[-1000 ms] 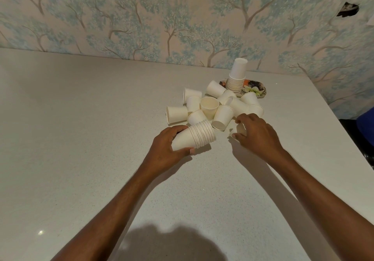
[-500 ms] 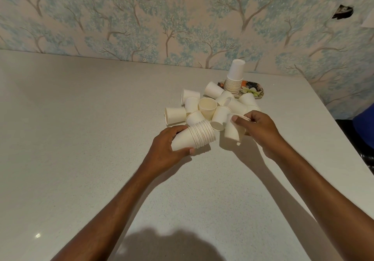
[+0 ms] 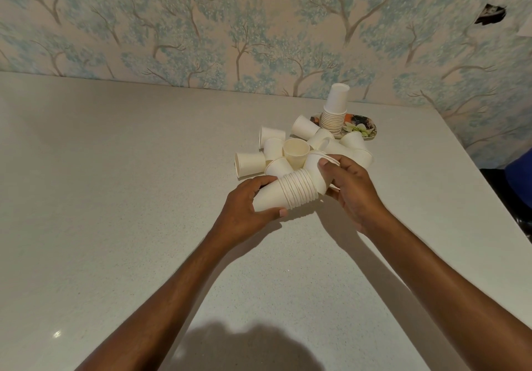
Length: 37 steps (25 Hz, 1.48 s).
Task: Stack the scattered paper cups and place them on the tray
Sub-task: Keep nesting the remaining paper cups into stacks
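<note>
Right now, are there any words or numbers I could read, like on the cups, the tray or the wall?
None: no word, number or sign can be read anywhere.
Cup stack in the left hand, single cup in the right hand, loose cups: plain white, no print.
Tray: flower picture only.
Wallpaper: painted trees only.
Dark patch on the wall: too small to tell.

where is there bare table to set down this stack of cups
Bare table lies left of the left hand, from the wall to the near edge, and between the forearms. A narrower strip runs right of the right hand. Crowded: loose cups beyond the hands, up to the tray with its stack.
</note>
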Tool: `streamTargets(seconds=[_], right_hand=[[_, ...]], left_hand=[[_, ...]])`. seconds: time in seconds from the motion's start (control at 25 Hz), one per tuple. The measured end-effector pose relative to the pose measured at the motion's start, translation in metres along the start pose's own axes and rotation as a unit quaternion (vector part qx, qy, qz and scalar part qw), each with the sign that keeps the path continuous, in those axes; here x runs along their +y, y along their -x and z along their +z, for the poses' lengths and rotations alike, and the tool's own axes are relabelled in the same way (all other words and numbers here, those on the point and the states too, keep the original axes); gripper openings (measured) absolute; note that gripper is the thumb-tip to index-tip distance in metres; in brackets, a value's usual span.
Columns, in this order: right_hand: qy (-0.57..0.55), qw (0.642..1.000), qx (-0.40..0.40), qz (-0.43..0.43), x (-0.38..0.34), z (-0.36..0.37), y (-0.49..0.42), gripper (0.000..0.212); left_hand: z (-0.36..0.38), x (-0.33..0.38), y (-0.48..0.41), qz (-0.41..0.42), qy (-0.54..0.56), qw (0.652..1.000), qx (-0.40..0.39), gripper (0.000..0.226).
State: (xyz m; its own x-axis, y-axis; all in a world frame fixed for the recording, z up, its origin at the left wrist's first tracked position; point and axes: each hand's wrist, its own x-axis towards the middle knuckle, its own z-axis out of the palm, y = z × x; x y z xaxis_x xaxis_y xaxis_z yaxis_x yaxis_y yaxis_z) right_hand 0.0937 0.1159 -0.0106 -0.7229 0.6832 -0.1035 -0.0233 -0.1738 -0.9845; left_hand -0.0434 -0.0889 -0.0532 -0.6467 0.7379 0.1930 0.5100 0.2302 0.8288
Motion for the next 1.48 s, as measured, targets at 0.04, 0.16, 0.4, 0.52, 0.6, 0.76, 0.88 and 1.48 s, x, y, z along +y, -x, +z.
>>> streamTargets(seconds=[0.04, 0.16, 0.4, 0.52, 0.6, 0.76, 0.88, 1.48], right_hand=[[-0.016, 1.0, 0.008, -0.004, -0.001, 0.001, 0.0, 0.032], [-0.052, 0.999, 0.012, 0.002, 0.0, 0.003, 0.0, 0.034], [-0.004, 1.0, -0.02, 0.016, 0.012, 0.007, 0.005, 0.034], [0.015, 0.999, -0.03, 0.003, 0.017, 0.01, 0.008, 0.042], [0.01, 0.999, -0.032, -0.004, 0.021, 0.011, 0.008, 0.05], [-0.037, 0.999, -0.023, 0.015, 0.024, 0.008, 0.004, 0.057], [-0.096, 0.995, -0.016, 0.031, 0.024, 0.002, 0.0, 0.052], [-0.126, 0.992, -0.007, 0.027, 0.024, -0.013, -0.006, 0.049]], left_hand=[[-0.001, 0.001, 0.0, -0.004, 0.003, 1.0, 0.003, 0.07], [-0.001, 0.003, -0.003, -0.009, 0.019, 1.0, 0.009, 0.067], [0.011, 0.007, -0.012, -0.016, 0.041, 0.999, 0.019, 0.073], [0.016, 0.012, -0.015, -0.006, 0.05, 0.999, 0.016, 0.069], [0.018, 0.015, -0.018, 0.002, 0.051, 0.999, 0.015, 0.067], [0.015, 0.02, -0.026, 0.011, 0.021, 1.0, -0.016, 0.058], [-0.002, 0.023, -0.038, -0.024, 0.079, 0.996, 0.017, 0.054], [-0.034, -0.026, -0.121, -0.04, -0.344, 0.935, -0.077, 0.081]])
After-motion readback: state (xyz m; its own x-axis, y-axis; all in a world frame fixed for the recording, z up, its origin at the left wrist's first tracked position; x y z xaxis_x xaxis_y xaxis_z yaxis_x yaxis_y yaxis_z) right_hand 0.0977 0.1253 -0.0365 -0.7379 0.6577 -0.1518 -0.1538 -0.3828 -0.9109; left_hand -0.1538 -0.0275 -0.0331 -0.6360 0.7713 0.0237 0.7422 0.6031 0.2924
